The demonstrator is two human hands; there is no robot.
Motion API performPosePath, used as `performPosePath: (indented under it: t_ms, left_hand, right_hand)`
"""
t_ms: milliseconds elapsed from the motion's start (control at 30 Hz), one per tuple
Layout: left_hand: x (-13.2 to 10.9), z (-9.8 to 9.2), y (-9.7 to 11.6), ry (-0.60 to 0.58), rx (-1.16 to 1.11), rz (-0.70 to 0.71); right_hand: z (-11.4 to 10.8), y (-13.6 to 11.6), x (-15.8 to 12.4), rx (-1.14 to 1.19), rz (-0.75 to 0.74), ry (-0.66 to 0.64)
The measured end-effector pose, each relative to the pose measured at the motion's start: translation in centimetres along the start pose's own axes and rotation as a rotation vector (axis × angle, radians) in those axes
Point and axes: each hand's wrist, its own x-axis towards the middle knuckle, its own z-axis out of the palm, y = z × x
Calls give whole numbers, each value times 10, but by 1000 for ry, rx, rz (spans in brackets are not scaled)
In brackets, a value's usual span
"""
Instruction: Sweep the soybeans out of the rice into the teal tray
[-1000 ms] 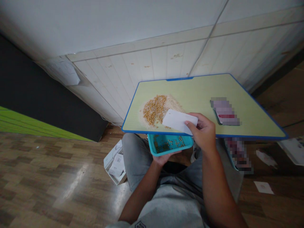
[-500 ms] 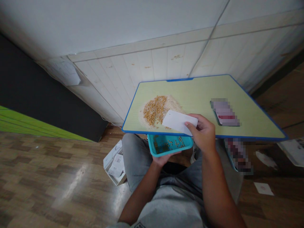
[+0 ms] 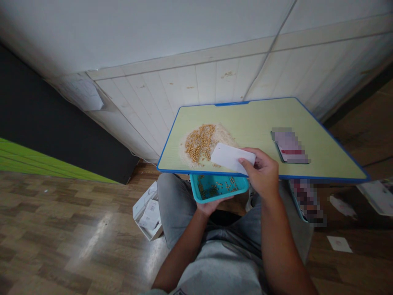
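Note:
In my right hand (image 3: 262, 170) is a flat white card (image 3: 230, 157), pinched at its right end between thumb and fingers. Its left end is beside a mixed heap of yellow soybeans (image 3: 199, 143) and pale, rice-like grains (image 3: 223, 134) on the green tabletop. My left hand (image 3: 211, 206) supports a turquoise plastic basket (image 3: 220, 197) from below, under the table's near edge. Some soybeans lie inside the basket. The fingers of my left hand are mostly hidden beneath it.
The small table (image 3: 264, 119) has a blue rim and stands against a white panelled wall (image 3: 184, 84). A phone (image 3: 290, 146) lies on its right side, and another phone (image 3: 307, 200) rests by my right thigh. An opened white box (image 3: 149, 217) sits on the floor at left.
Almost nothing differs. Both hands, the card and the basket hold nearly the same places, and the whole view has shifted very slightly.

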Motion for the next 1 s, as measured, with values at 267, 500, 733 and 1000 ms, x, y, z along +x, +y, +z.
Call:
performPosePath:
  t_ms: [267,500,733,1000]
  left_hand:
    - [0,-2,0,38,-25,6]
    - [0,-2,1,54,-33,12]
    - [-1,-5,1,13,-26,9]
    - [0,-8,0,20,-56,-10]
  right_hand:
    - [-1,1,0,-6,0,-38]
    - [0,0,-1,12,11,-76]
    - [0,-5,0,2,13,-115]
    - [1,-10,0,15,21,-152]
